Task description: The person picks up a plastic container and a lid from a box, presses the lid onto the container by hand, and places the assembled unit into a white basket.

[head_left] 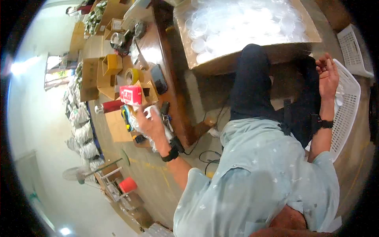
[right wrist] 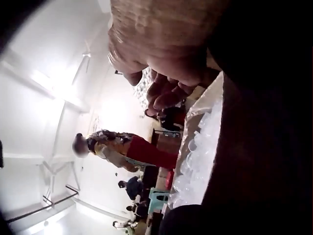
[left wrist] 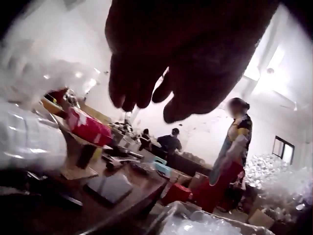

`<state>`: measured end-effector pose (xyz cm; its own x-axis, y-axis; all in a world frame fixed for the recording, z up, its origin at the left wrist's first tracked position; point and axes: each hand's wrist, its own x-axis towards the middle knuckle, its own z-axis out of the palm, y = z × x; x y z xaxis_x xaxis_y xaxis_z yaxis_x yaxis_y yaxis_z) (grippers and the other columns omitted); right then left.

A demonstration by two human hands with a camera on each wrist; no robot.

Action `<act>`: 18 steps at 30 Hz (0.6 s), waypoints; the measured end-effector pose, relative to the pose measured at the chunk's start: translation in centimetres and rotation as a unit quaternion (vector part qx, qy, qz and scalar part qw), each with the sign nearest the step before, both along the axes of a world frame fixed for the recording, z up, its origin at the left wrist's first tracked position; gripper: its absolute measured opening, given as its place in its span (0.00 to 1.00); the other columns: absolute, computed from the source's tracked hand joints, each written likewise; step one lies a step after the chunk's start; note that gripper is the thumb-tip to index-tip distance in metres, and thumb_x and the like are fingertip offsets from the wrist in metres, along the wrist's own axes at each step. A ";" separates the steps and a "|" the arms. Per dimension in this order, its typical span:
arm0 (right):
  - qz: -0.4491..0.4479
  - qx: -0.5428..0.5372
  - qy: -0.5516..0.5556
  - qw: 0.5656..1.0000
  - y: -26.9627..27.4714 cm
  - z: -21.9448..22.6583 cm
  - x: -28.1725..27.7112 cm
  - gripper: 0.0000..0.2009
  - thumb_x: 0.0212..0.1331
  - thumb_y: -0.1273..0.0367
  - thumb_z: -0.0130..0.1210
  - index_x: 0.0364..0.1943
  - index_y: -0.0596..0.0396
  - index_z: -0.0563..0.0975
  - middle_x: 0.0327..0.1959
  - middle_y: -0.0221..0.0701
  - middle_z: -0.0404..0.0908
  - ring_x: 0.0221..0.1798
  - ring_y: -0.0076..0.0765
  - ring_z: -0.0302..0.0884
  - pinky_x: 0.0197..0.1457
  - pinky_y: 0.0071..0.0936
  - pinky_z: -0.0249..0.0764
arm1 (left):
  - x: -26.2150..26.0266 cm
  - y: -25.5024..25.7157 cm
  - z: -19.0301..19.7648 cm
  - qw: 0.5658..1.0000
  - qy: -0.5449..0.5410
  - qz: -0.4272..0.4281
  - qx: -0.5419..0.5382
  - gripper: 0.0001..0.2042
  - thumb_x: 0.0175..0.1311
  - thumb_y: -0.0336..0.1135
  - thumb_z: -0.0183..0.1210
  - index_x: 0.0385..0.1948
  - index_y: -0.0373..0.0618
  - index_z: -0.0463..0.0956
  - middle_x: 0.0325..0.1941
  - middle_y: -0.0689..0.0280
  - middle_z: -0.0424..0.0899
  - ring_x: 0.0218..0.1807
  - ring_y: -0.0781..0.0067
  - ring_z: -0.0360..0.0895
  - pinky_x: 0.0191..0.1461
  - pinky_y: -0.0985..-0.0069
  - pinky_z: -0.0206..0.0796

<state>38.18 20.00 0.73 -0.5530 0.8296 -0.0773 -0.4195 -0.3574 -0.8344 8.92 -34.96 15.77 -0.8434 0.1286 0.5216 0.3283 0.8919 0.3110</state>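
Observation:
My left hand is over the table, beside a red packet and a white item. In the left wrist view the fingers hang loosely bent with nothing between them. A plastic-wrapped roll stands close to that hand, and a dark phone lies farther along the table. On the other side, my right hand hangs by my right leg at the rim of a white basket. Its fingers are relaxed, holding nothing.
A large cardboard box full of clear plastic pieces stands before my knees. Yellow tape, a yellow box and tools crowd the table. Cables lie on the floor. Another person stands across the room.

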 end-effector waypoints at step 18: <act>0.049 0.025 -0.120 0.991 -1.3 -1.3 -0.3 0.17 0.75 0.67 0.49 0.62 0.58 0.73 0.51 0.35 0.83 0.48 0.29 0.82 0.49 0.21 0.76 | 6.9 -14.9 -0.9 0.956 -0.021 0.260 0.131 0.11 0.75 0.35 0.52 0.41 0.35 0.75 0.35 0.61 0.83 0.34 0.71 0.78 0.38 0.74 0.72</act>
